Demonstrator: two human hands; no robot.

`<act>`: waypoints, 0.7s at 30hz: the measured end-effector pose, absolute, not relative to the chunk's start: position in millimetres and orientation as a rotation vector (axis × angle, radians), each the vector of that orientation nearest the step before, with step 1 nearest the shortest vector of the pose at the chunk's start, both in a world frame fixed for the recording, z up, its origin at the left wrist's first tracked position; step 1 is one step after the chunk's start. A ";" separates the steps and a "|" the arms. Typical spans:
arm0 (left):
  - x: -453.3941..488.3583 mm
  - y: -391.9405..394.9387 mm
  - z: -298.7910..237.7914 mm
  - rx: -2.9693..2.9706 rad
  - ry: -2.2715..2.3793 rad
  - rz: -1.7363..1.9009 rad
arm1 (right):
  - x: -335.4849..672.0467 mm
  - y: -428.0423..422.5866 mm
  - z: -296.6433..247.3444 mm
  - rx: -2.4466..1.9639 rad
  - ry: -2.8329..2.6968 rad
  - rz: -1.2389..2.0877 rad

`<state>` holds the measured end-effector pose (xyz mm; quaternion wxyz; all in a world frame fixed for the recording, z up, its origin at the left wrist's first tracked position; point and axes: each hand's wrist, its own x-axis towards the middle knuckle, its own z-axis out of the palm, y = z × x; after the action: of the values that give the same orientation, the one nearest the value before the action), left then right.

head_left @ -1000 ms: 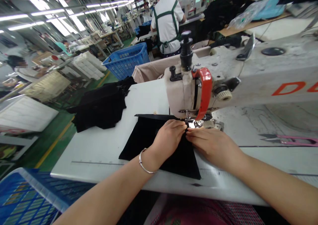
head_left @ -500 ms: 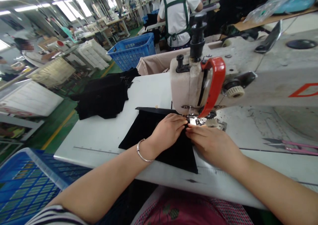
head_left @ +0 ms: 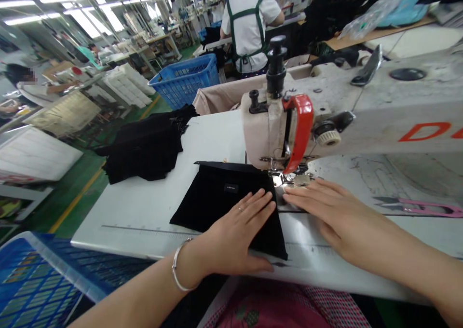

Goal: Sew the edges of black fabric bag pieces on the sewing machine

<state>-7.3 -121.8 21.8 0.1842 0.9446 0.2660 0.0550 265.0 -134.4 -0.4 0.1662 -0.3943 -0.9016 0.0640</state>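
Observation:
A black fabric piece (head_left: 206,200) with a small label (head_left: 231,188) lies on the white sewing table (head_left: 141,205). Its upper right corner reaches the presser foot (head_left: 278,179) of the sewing machine (head_left: 258,130). My left hand (head_left: 240,234) rests flat on the fabric, fingers stretched and thumb spread toward the table's front edge. Just right of the presser foot, my right hand (head_left: 325,214) lies with its fingers extended, off the fabric and holding nothing. The needle tip is too small to make out.
Pink-handled thread snips (head_left: 423,206) lie at the right. A black fabric stack (head_left: 144,144) sits on the table's far left. Blue baskets stand at the lower left (head_left: 39,280) and behind the table (head_left: 188,75). A person in a green-strapped apron (head_left: 249,26) is at the back.
My left hand has slid back toward me and flattened, uncovering the label. The right hand has let go of the fabric edge and moved right. The view has shifted slightly.

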 end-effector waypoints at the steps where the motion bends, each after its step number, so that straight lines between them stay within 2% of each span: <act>1: -10.6 -129.4 20.7 2.664 0.730 0.148 | 268.7 -134.0 -0.7 -1.161 -2.560 0.154; 8: -16.8 -143.9 6.6 2.396 0.820 0.583 | 246.0 -105.5 -5.5 -1.454 -2.327 -0.086; 10: -16.8 -143.4 6.6 2.295 0.897 0.645 | 241.9 -115.3 -2.7 -1.358 -2.359 -0.027; 16: -17.3 -145.3 8.7 2.107 1.053 0.844 | 240.0 -184.6 -4.8 -1.119 -2.326 0.433; 21: -15.6 -147.8 6.9 2.133 1.060 0.858 | 226.7 -198.1 -17.7 -1.126 -2.226 0.373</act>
<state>-15.6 -147.8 6.9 0.3001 0.8037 0.3994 0.3233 226.7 -198.1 -17.7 0.3048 -0.4252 -0.8405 0.1408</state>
